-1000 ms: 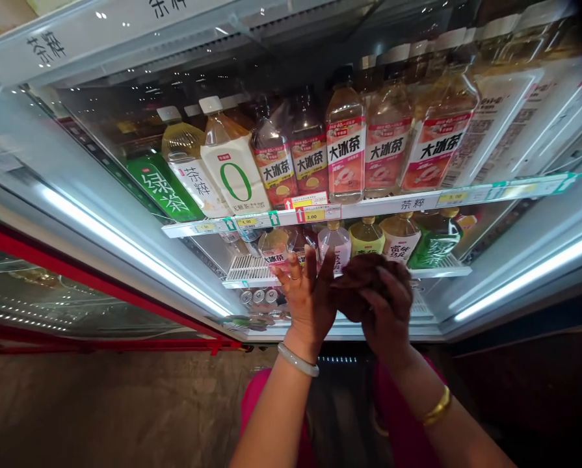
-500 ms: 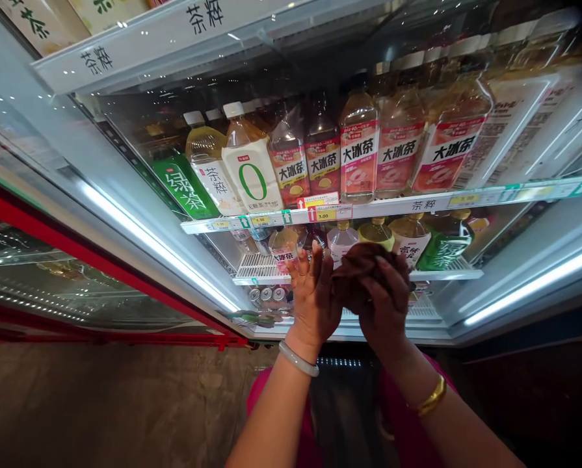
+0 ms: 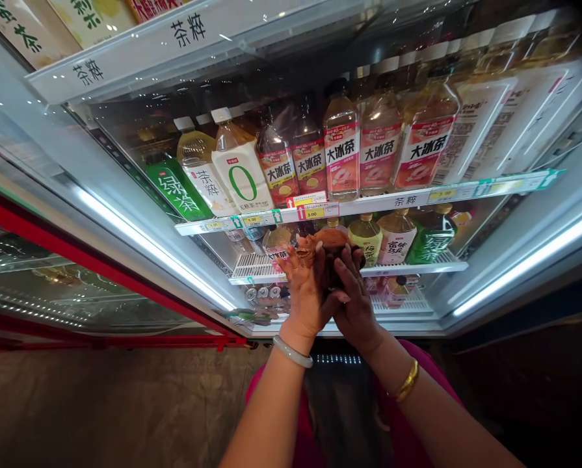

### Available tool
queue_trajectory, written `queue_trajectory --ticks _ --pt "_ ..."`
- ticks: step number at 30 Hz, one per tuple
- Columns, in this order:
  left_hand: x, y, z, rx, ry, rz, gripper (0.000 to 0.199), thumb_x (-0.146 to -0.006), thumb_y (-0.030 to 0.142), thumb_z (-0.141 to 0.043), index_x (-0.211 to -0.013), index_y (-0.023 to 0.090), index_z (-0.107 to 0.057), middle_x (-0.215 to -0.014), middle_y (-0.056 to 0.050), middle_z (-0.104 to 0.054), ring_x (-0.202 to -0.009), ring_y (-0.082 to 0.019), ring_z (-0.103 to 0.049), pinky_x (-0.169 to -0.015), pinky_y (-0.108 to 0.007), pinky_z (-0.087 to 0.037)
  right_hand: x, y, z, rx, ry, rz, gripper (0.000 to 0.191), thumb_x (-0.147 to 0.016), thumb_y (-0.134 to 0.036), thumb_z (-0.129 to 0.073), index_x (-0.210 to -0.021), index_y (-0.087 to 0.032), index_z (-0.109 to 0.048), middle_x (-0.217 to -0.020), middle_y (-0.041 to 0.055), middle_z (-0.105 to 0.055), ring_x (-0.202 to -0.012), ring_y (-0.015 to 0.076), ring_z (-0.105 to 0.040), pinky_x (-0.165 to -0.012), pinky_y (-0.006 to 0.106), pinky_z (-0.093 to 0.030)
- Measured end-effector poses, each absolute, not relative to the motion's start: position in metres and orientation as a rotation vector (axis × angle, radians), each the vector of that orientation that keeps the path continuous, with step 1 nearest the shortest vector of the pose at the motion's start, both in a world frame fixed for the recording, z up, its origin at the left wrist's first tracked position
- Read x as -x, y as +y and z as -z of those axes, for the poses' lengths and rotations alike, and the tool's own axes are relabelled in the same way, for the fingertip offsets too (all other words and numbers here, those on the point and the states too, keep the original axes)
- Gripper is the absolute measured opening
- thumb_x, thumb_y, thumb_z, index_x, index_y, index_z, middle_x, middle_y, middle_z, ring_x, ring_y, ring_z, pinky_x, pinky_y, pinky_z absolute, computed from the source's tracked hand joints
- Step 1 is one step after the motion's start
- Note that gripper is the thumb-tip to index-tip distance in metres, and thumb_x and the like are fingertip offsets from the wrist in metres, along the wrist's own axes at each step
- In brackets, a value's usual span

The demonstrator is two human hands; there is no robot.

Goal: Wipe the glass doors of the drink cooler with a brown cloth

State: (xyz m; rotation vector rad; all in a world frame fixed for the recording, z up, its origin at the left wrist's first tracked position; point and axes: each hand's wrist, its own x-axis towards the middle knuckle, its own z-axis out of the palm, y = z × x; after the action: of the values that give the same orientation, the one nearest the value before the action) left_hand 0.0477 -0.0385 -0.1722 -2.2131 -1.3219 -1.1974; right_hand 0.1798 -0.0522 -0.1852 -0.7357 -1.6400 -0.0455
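Observation:
A crumpled brown cloth (image 3: 332, 239) is bunched between my two hands, in front of the drink bottles in a lit fridge. My left hand (image 3: 304, 292), with a pale bangle on its wrist, grips the cloth from the left, and part of the cloth covers its fingertips. My right hand (image 3: 356, 299), wearing a gold bracelet, presses its bent fingers onto the cloth from the right. The hands are close together, thumbs near each other. Behind them, a bottle with a pink label (image 3: 277, 246) and a yellow-green bottle (image 3: 365, 239) stand on a lower shelf, partly hidden.
Large tea bottles (image 3: 342, 149) line the shelf above, behind a price strip (image 3: 359, 205). Cans (image 3: 263, 292) and a small bottle (image 3: 396, 290) sit at the bottom. A red-framed door (image 3: 125, 286) stands at the left. Bright light strips (image 3: 158, 250) run along both sides.
My left hand has moved from open beside the cloth to gripping it. My right hand has shifted left and lower with the cloth. The view has turned slightly.

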Motion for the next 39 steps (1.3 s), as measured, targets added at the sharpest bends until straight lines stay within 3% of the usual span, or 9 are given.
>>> queue_trajectory --ticks 6,9,12,18,24,28,32,36,39 --pt "-0.058 -0.035 0.174 2.109 -1.321 1.285 0.091 -0.095 0.048 -0.068 -0.169 0.026 -0.019 -0.177 -0.020 -0.008 -0.163 -0.039 0.009 -0.124 -0.075 0.007 -0.192 -0.055 0.176 0.704 -1.649 -0.008 0.071 -0.099 -0.005 -0.048 -0.164 -0.029 -0.032 -0.165 0.0116 -0.044 -0.157 0.0205 -0.033 -0.128 0.048 -0.038" --pt "-0.060 -0.038 0.172 2.106 -1.355 1.273 0.082 -0.098 0.033 -0.063 -0.168 0.025 -0.021 -0.177 -0.019 -0.004 -0.163 -0.038 0.009 -0.124 -0.076 0.005 -0.194 -0.056 0.177 0.735 -1.685 0.003 0.071 -0.099 -0.005 -0.048 -0.164 -0.028 -0.031 -0.162 0.0138 -0.049 -0.156 0.0225 -0.037 -0.127 0.051 -0.041" --pt "-0.058 -0.040 0.169 2.123 -1.383 1.229 0.073 -0.101 0.026 -0.052 -0.168 0.026 -0.022 -0.177 -0.017 -0.013 -0.164 -0.034 0.009 -0.125 -0.074 0.005 -0.192 -0.054 0.184 0.798 -1.699 0.142 0.070 -0.099 -0.009 -0.053 -0.163 -0.024 -0.032 -0.159 0.0165 -0.052 -0.157 0.0257 -0.033 -0.124 0.053 -0.045" --pt "-0.056 -0.045 0.166 2.156 -1.342 1.158 0.072 -0.101 0.039 -0.056 -0.166 0.025 -0.029 -0.178 -0.017 -0.007 -0.163 -0.041 0.009 -0.124 -0.077 -0.001 -0.190 -0.045 0.193 0.827 -1.575 0.374 0.054 -0.100 -0.015 -0.058 -0.152 -0.024 -0.048 -0.154 0.0171 -0.056 -0.155 0.0292 -0.039 -0.121 0.058 -0.047" --pt "-0.032 -0.042 0.163 2.096 -1.214 1.204 0.071 -0.107 0.039 -0.041 -0.169 0.024 -0.011 -0.171 -0.017 -0.033 -0.165 -0.032 -0.003 -0.129 -0.070 -0.002 -0.155 -0.046 0.165 0.784 -1.472 0.239 0.049 -0.099 -0.020 -0.058 -0.148 -0.024 -0.051 -0.157 0.0172 -0.051 -0.159 0.0332 -0.030 -0.124 0.067 -0.037" --pt "-0.001 -0.038 0.158 2.005 -1.209 1.169 0.070 -0.108 0.035 -0.035 -0.170 0.023 -0.002 -0.176 -0.016 -0.021 -0.165 -0.029 0.003 -0.131 -0.066 -0.002 -0.141 -0.046 0.166 0.756 -1.561 0.303 0.042 -0.096 -0.017 -0.065 -0.137 -0.026 -0.058 -0.145 0.0134 -0.061 -0.155 0.0303 -0.039 -0.123 0.061 -0.043" --pt "0.016 -0.042 0.155 2.077 -1.173 1.056 0.070 -0.107 0.040 -0.042 -0.169 0.029 -0.011 -0.178 -0.012 -0.008 -0.165 -0.030 -0.001 -0.132 -0.059 -0.012 -0.155 -0.044 0.173 0.748 -1.574 0.339 0.047 -0.090 -0.014 -0.074 -0.133 -0.027 -0.060 -0.142 0.0105 -0.061 -0.149 0.0307 -0.047 -0.123 0.061 -0.042" --pt "0.021 -0.043 0.160 2.072 -1.183 1.143 0.072 -0.108 0.043 -0.038 -0.170 0.021 -0.007 -0.177 -0.015 -0.012 -0.165 -0.029 -0.003 -0.133 -0.057 -0.012 -0.140 -0.045 0.167 0.809 -1.465 0.318 0.056 -0.089 -0.013 -0.074 -0.140 -0.025 -0.057 -0.151 0.0136 -0.053 -0.150 0.0333 -0.045 -0.127 0.060 -0.037" --pt "0.031 -0.041 0.165 2.013 -1.250 1.272 0.072 -0.109 0.047 -0.030 -0.169 0.016 -0.006 -0.175 -0.018 -0.019 -0.165 -0.029 -0.003 -0.133 -0.058 -0.009 -0.119 -0.047 0.175 0.769 -1.590 0.322 0.049 -0.092 -0.013 -0.069 -0.139 -0.023 -0.057 -0.146 0.0143 -0.056 -0.154 0.0329 -0.039 -0.128 0.060 -0.035"
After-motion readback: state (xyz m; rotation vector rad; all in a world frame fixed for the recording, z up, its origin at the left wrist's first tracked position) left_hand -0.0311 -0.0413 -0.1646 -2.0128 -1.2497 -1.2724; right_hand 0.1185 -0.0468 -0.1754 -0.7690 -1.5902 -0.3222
